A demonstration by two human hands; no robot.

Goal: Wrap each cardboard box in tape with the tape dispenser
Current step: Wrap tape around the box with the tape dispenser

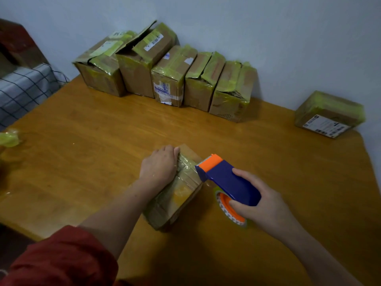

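Covering box [177, 196], left hand [159, 165] seemingly grips it; right hand [260, 206] holds dispenser [228, 180].

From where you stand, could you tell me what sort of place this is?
Probably a home room used for packing: a wooden table, taped cardboard boxes along a plain wall, and checked bedding at the left.

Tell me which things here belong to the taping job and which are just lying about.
In the job: cardboard box held by the left hand; tape dispenser gripped by the right hand; row of taped boxes at the back; lone taped box, far right.
Lying about: crumpled tape wad, far left; checked cloth behind it.
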